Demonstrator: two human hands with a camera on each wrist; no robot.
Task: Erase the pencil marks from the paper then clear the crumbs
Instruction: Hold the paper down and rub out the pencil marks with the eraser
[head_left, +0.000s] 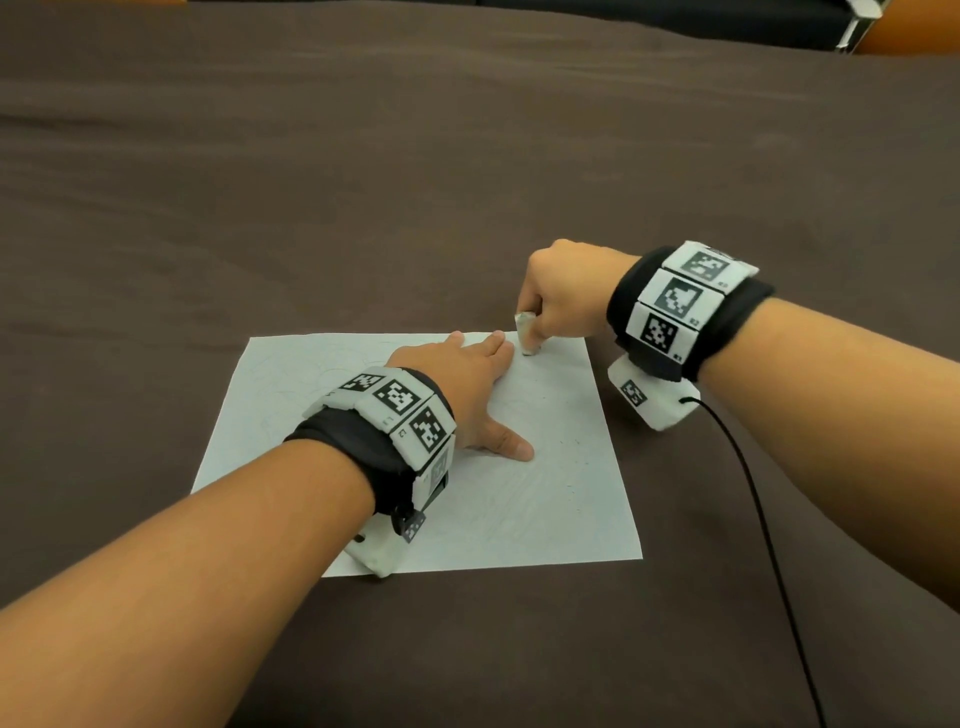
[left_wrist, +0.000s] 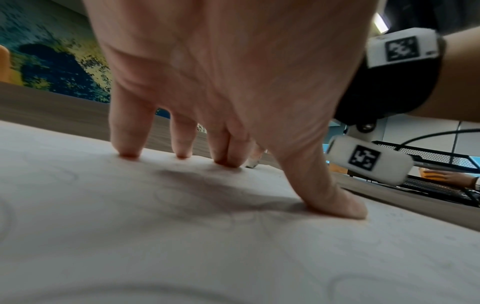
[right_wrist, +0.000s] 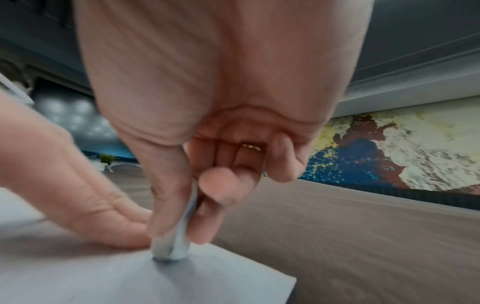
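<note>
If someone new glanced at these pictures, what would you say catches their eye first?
Probably the white paper on the brown table, near the middle. The left hand presses flat on it with fingers spread, while the right hand pinches an eraser upright at the paper's far right corner. Faint pencil marks still show at the left, and dark crumbs dot the right side.

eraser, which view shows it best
The right wrist view: the eraser fills the foreground, pinched by the right hand, its tip on the paper. The head view shows it small at the paper's far edge. The left wrist view shows only a sliver behind the fingers.
</note>
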